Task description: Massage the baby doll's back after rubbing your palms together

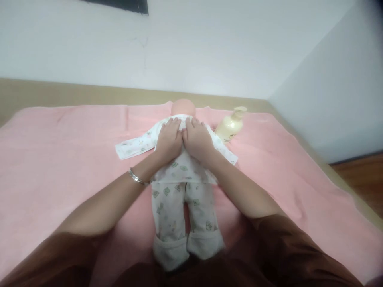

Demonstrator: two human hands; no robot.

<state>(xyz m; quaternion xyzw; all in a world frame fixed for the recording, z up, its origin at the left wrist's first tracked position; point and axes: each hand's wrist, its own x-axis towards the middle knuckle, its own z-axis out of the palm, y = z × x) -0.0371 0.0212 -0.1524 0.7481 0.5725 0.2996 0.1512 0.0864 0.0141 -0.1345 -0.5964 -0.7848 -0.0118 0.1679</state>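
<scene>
A baby doll (183, 107) in a white patterned top (179, 169) and matching trousers (169, 207) lies with its head away from me. Its face does not show. Flat on the left half of the upper top rests my left hand (170, 137), fingers stretched toward the doll's head. My right hand (197, 137) lies the same way on the right half, its thumb close beside the left one. Neither hand grips anything. The doll's sleeves (134, 146) spread out to both sides, and the trouser legs have turned-up cuffs.
A pale yellow pump bottle (230, 126) lies tilted on the pink blanket (74, 159), right of the doll. Beyond the blanket runs a tan edge (89, 92) against the white wall (194, 48). Wooden floor (363, 177) shows at the far right.
</scene>
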